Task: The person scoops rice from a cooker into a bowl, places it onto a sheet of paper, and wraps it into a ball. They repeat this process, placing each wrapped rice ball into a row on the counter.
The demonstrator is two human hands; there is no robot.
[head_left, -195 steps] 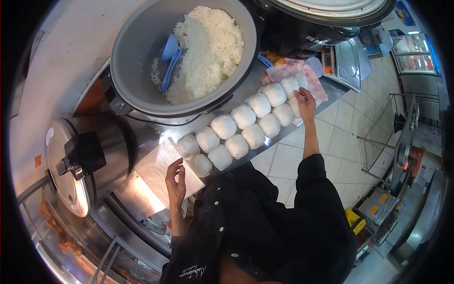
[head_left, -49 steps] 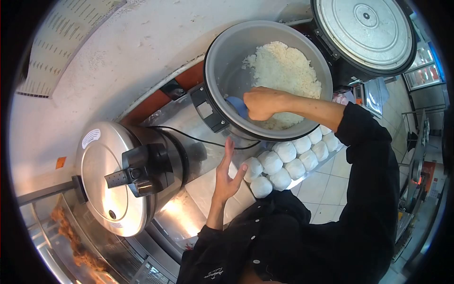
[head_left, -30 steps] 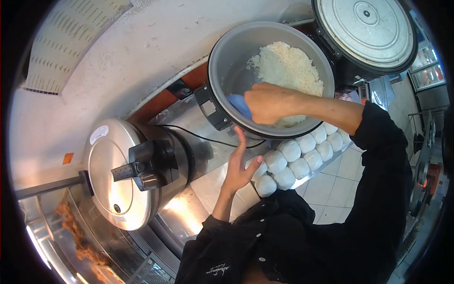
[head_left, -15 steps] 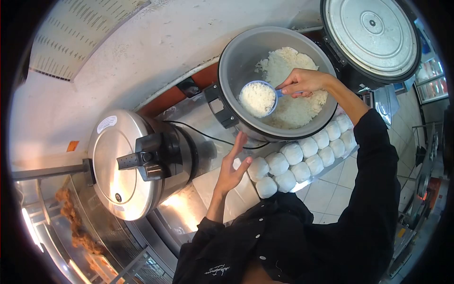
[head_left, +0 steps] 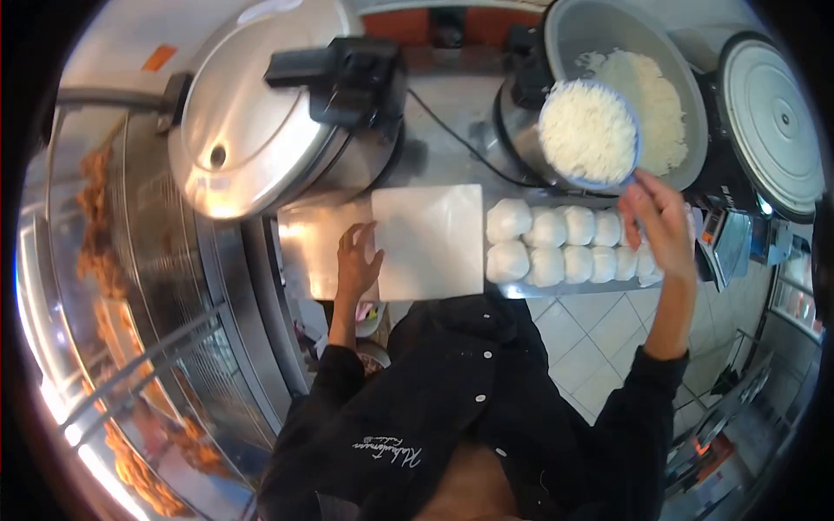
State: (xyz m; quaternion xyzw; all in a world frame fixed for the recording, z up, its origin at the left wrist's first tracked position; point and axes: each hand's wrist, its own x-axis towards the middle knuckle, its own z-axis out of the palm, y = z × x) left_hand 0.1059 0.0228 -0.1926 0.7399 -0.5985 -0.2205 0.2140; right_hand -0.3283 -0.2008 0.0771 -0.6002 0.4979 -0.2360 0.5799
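One scoop (head_left: pixel 598 184) heaped with rice (head_left: pixel 588 132) has risen above the pot (head_left: pixel 608 30), portion drawn, right hand (head_left: pixel 658 217) gripping it, left hand (head_left: pixel 355 263) at the paper (head_left: pixel 430 243), fingers parted.

Scoop (head_left: pixel 638 141) of rice (head_left: pixel 589 130) in the right hand (head_left: pixel 660 224)

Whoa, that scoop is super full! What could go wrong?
The round blue scoop in the right hand is heaped above its rim, so loose white rice might spill onto the shiny metal counter. The round white bundles sit close to the counter's edge, above the pale tiled floor; a bump could perhaps knock one off. The flat white square of paper might slide if the left hand, at its left edge, nudges it.
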